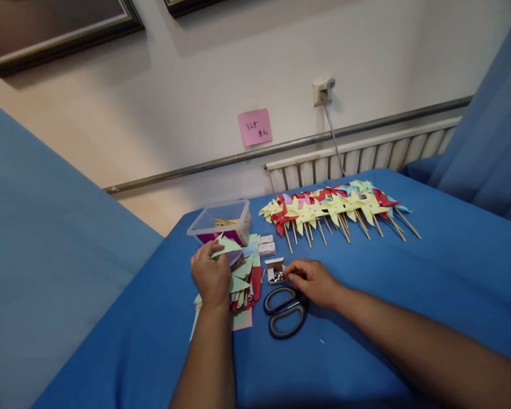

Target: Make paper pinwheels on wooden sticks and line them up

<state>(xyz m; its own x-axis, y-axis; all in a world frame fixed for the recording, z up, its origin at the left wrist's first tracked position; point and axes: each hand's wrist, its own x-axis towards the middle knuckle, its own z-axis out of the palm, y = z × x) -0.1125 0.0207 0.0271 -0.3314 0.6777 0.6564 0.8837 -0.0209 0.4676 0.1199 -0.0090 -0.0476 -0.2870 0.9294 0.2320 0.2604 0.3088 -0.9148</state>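
Note:
My left hand (212, 270) pinches a pale green cut paper piece (227, 244) above a pile of cut coloured paper (241, 282). At the right edge of a small open white box (276, 275), my right hand (313, 280) has its thumb and fingers pressed together. Small shiny metal pins (277, 276) lie in that box. Whatever is between the right fingertips is too small to make out. Scissors (286, 314) with dark handles lie just below the box, their blades hidden under my right hand.
A clear plastic tub (202, 227) holding thin wooden sticks (226, 222) stands behind the paper. Two small closed boxes (266, 249) sit behind the open one. Several finished paper pinwheels (335, 210) lie at the back right of the blue-covered table (366, 352), near a radiator (387, 152).

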